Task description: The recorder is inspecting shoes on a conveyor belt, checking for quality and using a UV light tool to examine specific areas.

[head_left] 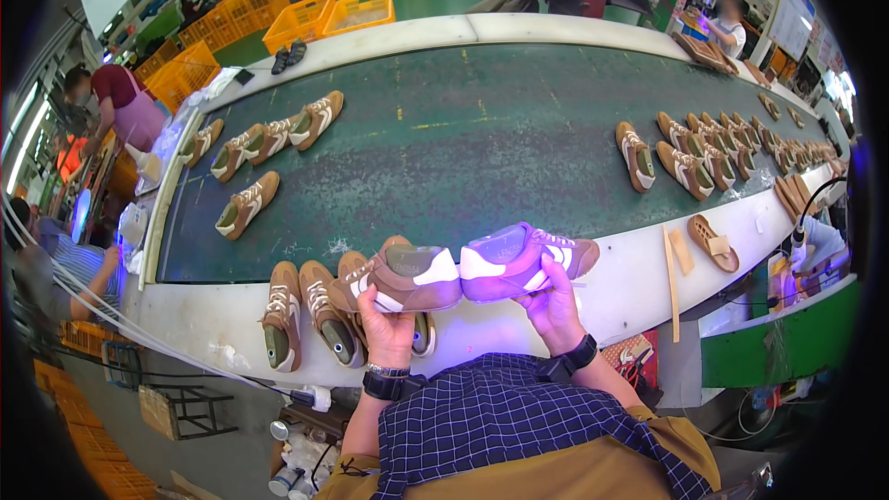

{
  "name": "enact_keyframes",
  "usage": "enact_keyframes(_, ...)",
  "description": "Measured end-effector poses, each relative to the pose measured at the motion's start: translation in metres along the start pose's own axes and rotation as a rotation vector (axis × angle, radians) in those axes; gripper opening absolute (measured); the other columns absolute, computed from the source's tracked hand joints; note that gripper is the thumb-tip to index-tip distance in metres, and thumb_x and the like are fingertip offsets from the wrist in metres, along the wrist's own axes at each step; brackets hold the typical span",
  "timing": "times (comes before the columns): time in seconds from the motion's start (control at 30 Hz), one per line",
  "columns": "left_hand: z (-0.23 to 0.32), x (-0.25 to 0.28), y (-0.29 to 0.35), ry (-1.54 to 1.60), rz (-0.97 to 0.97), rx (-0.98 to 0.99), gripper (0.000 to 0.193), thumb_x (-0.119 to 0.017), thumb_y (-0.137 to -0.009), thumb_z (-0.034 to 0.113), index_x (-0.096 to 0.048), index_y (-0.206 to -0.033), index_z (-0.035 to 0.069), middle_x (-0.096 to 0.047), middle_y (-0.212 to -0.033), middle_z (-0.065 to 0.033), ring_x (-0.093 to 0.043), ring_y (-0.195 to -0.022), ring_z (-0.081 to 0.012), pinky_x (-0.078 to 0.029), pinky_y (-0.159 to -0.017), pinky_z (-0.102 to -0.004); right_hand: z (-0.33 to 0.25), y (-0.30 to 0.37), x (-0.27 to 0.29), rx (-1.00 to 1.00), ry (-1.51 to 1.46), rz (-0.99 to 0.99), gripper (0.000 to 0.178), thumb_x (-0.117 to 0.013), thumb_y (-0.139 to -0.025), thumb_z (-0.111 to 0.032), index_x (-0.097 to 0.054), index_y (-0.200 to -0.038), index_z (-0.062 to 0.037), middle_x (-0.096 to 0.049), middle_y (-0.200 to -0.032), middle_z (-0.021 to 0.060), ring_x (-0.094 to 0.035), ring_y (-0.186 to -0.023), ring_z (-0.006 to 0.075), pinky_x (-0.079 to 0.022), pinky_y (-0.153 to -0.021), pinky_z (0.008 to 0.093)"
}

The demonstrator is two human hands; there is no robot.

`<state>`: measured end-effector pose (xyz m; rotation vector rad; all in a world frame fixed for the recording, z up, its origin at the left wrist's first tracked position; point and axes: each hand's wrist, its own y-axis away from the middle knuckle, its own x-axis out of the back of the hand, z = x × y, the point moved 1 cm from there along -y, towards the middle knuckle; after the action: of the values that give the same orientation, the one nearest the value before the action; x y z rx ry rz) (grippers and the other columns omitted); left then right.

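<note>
"What is the person wearing?"
"An apron, dark blue, ruled into small squares by thin pale lines."
"And with it?"
"A mustard-brown top. Its sleeves are the same colour and leave the forearms bare."
"Anything on the wrists?"
"Black on both: a left strap and a right strap, each with a dark, blocky piece. Between the left strap and the left hand sits a narrow, pale bracelet."

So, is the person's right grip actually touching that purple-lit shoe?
Touching. The head view shows it plainly: the right grip holds the shoe, with the thumb lying across its side.
</note>
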<state>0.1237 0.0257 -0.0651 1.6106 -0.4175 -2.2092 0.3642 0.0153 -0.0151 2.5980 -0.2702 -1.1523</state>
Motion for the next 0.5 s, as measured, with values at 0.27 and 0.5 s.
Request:
enact_keyframes(0.27, 0.002, 0.000, 0.003, -0.031, -0.048, -0.024, 0.043, -0.056, -0.081, 0.024, -0.050, -0.121, 0.010, -0.057, -0.119, -0.0048, -0.053, -0.112, -0.0227, -0.043, -0.096, -0.0410, 0.000, 0.003, -0.009, 0.033, -0.005, 0.019, 0.042, -0.057, -0.088, -0.027, -0.046, -0.122, -0.0052, -0.056, -0.115, 0.0092, -0.056, -0.107, 0.0227, -0.051, -0.087, 0.0417)
enact_keyframes(0.5, 0.010, -0.006, 0.011, -0.096, -0.095, -0.071, 0.045, -0.058, -0.080, 0.023, -0.050, -0.121, 0.008, -0.057, -0.118, -0.0056, -0.053, -0.110, -0.0227, -0.043, -0.095, -0.0406, -0.004, 0.004, -0.005, 0.034, 0.101, -0.014, 0.049, -0.058, -0.086, -0.030, -0.042, -0.127, -0.0077, -0.053, -0.120, 0.0086, -0.055, -0.110, 0.0235, -0.050, -0.088, 0.0420)
